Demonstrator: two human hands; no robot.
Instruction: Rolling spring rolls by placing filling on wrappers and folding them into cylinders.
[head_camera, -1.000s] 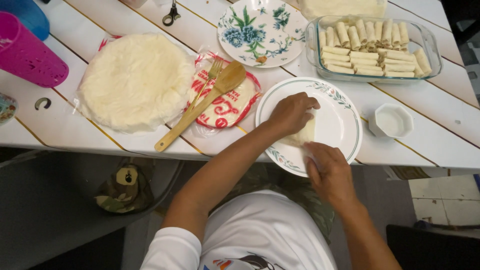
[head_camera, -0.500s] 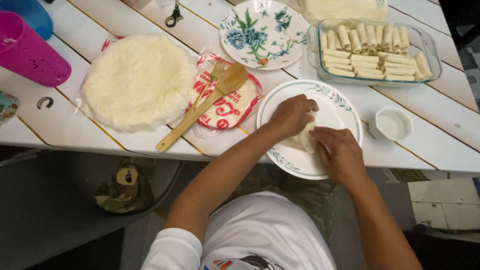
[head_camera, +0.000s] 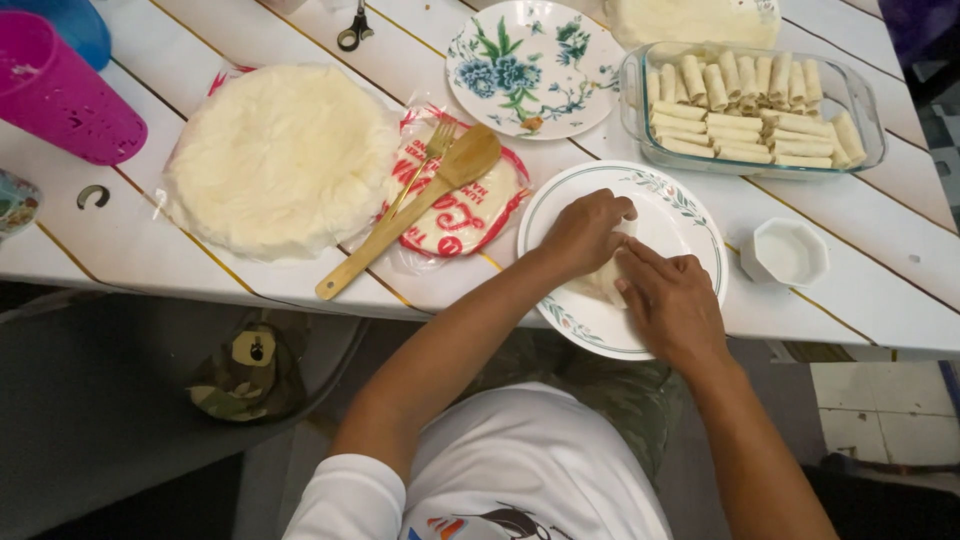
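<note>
My left hand (head_camera: 582, 235) and my right hand (head_camera: 672, 300) rest together on a pale wrapper (head_camera: 603, 282) lying on a white plate (head_camera: 690, 215) with a patterned rim near the table's front edge. Both hands press and fold the wrapper; most of it is hidden under my fingers. A glass baking dish (head_camera: 752, 108) with several rolled pale wraps stands behind the plate. A stack of round pale wrappers (head_camera: 282, 157) lies to the left.
A wooden spatula (head_camera: 410, 208) and a fork (head_camera: 428, 153) lie on a red-and-white plastic package (head_camera: 470, 215). A floral plate (head_camera: 533, 67), small white bowl (head_camera: 788, 251), pink cup (head_camera: 62, 92), scissors (head_camera: 353, 30) and a camouflage cap (head_camera: 245, 372) below the table are also in view.
My right hand has moved up and left onto the wrapper, meeting my left hand. The wrapper has become more folded and covered.
</note>
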